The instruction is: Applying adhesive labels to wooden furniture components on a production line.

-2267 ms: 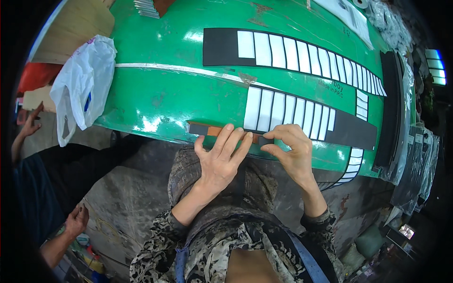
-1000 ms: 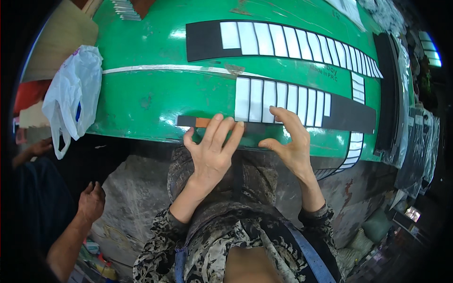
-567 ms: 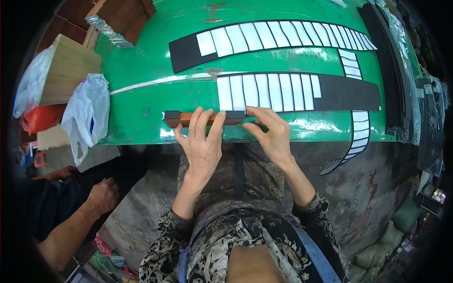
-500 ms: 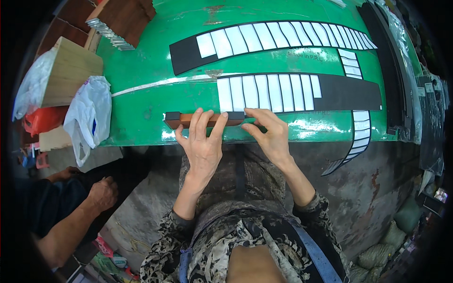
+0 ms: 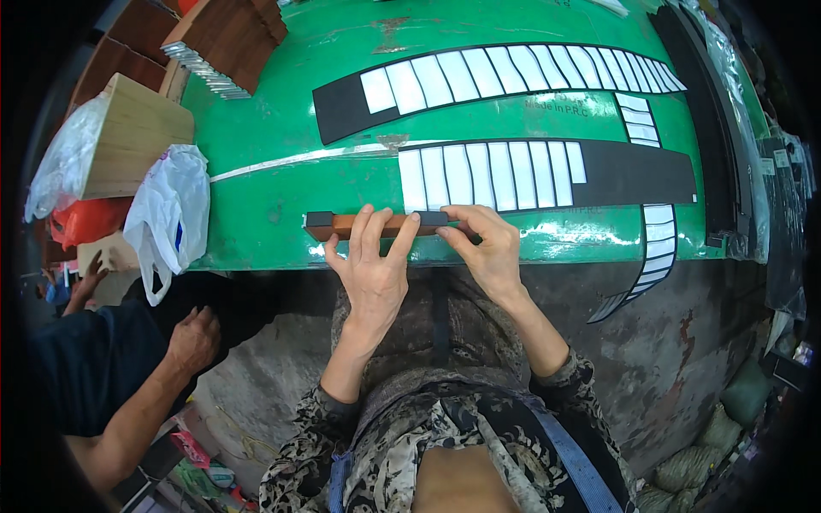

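A narrow reddish-brown board [image 5: 343,226] stands near the front edge of the green table [image 5: 274,192], with a black foam pad [image 5: 320,224] at its left end and another black pad [image 5: 430,219] at its right end. My left hand [image 5: 376,269] steadies the board, its fingers reaching over the top and its thumb against the near side. At the right end, my right hand [image 5: 489,248] pinches the pad between thumb and forefinger. Just behind lies a black foam sheet [image 5: 633,171] partly covered with white backing pieces [image 5: 492,177].
A second black sheet with white pieces [image 5: 346,111] lies farther back. Brown boards [image 5: 227,43] are stacked at the far left, near a wooden box [image 5: 141,141] and a white plastic bag [image 5: 171,209]. A black-and-white strip [image 5: 658,244] hangs over the front edge. At left is another person's arm [image 5: 141,402].
My right thumb has come in closer to the forefinger at the board's right end. The other person's far hand has lifted. The whole view has shifted slightly.
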{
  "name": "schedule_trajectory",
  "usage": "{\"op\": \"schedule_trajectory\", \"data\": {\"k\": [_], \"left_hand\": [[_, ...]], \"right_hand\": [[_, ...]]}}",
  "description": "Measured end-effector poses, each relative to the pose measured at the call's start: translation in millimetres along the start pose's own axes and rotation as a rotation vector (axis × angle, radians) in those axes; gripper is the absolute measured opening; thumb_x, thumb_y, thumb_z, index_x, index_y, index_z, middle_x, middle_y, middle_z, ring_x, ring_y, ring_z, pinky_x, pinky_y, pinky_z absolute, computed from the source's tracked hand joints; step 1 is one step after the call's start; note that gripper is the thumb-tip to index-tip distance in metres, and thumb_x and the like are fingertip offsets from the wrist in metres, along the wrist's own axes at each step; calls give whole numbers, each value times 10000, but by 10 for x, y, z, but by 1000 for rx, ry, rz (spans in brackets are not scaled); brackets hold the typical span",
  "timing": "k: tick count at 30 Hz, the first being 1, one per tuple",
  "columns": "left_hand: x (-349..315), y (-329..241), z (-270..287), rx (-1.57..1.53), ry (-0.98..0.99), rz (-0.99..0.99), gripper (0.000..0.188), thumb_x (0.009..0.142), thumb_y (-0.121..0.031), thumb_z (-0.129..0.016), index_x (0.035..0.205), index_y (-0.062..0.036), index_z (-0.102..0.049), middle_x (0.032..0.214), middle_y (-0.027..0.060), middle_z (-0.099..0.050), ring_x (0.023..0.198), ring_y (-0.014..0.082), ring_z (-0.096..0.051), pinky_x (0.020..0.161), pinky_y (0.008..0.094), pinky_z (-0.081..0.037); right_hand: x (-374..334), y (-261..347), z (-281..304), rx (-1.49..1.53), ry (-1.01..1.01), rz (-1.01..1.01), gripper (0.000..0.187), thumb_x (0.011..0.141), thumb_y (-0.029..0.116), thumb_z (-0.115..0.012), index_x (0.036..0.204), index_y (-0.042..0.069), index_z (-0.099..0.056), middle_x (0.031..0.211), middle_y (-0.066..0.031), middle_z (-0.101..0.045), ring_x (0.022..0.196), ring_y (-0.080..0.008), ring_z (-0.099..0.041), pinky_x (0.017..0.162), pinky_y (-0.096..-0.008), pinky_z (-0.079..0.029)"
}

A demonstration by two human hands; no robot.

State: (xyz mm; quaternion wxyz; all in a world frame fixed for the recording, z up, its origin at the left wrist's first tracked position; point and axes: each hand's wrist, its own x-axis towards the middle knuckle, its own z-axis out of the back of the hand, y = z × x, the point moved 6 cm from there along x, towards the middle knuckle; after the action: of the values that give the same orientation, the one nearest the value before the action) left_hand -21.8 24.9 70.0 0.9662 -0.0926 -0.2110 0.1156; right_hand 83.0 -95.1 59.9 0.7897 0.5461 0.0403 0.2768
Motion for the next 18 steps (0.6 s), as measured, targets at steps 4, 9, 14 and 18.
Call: {"op": "schedule_trajectory", "data": {"k": [4,9,14,18], "left_hand": [[2,2,7,11,-7,-3,527,775,-34,-675,1245,-246,-566,1248,69,-480,1241,275,-440,946,570,-262],[-54,-23,29,25,-48,-18,490,759,-28,-647,1193,-252,-597,1219,50,-497,1224,245,-451,933,550,-269],[-109,-13,-3,52,-111,-41,474,753,-47,-613,1160,-289,-611,1191,25,-523,1201,206,-474,905,533,-275],[-106,-26,34,59,-99,-54,391,775,-86,-648,1133,-242,-627,1195,45,-526,1202,240,-468,944,532,-259]], "right_hand": [[15,26,1,91,45,-60,265,731,90,-764,976,19,-692,853,-82,-678,699,-156,-622,590,-273,-498],[22,-56,-44,265,133,-315,202,812,98,-706,983,-5,-678,828,-47,-664,670,-78,-560,586,-218,-449],[-8,-147,-110,381,144,-447,204,826,105,-705,991,-7,-665,830,-20,-662,679,-44,-551,592,-207,-454],[-5,-127,-125,389,152,-450,231,826,107,-708,1016,-11,-648,836,-32,-660,707,-56,-573,607,-208,-465]]}}
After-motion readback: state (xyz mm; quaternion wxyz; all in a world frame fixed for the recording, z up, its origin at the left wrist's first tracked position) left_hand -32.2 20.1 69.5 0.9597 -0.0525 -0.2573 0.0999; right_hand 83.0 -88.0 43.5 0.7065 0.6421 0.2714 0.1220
